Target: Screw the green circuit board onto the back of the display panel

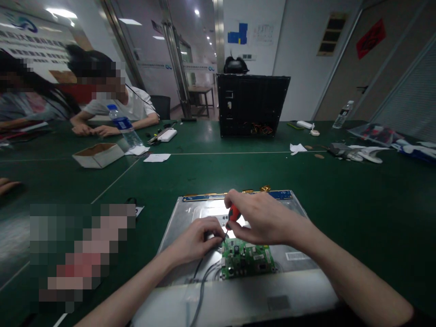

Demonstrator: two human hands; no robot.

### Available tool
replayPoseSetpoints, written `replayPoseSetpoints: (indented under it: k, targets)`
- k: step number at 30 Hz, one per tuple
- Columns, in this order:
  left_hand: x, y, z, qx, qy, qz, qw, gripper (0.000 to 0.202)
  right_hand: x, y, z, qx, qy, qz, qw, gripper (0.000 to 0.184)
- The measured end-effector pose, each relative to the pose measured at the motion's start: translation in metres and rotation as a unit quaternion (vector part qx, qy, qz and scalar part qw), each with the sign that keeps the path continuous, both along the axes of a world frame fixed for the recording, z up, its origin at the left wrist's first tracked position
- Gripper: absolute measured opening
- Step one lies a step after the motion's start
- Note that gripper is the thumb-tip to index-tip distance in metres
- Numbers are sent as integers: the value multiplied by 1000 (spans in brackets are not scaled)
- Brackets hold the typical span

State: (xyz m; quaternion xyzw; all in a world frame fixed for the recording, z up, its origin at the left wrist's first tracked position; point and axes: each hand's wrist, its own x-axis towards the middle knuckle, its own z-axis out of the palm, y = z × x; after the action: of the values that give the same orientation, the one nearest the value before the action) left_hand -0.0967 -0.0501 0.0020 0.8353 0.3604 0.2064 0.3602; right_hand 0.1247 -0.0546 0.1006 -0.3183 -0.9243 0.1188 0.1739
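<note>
My right hand (262,218) grips the red and black handle of a screwdriver (234,212), which stands nearly upright with its shaft pointing down. The tip is at the upper left corner of a green circuit board (247,259). At that same corner my left hand (200,236) has its fingers pinched together beside the shaft; what they hold is too small to make out. The board lies on the silvery metal back of a flat display panel (173,222). A blue board strip (282,195) runs along the panel's far edge. Grey cables (201,290) leave the board's left side.
A black housing (252,102) stands upright across the green table (190,175). An open cardboard box (98,156) and a water bottle (124,127) are at the left. White gloves (366,153) and another bottle (343,114) lie right. Two people sit far left.
</note>
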Motion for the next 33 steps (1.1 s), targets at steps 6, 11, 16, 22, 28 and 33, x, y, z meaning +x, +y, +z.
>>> replayPoseSetpoints:
  k: [6, 11, 16, 22, 28, 33]
  targets:
    - [2, 2, 0, 7, -9, 6, 1000, 10, -7, -5, -22, -3, 112, -55, 992, 30]
    - [2, 5, -3, 4, -21, 14, 1000, 8, -12, -10, -43, 25, 250, -66, 966, 31]
    - [3, 6, -4, 6, -8, 29, 1000, 11, -14, -11, -60, 72, 316, -71, 943, 50]
    - [7, 6, -7, 10, -8, 43, 999, 13, -12, -13, -74, 126, 328, -66, 934, 47]
    - [11, 7, -8, -2, -2, 40, 999, 16, -11, -8, -79, 133, 332, -75, 931, 48]
    - [20, 13, -12, 2, -19, 30, 999, 15, -16, -8, -70, 143, 307, -62, 939, 47]
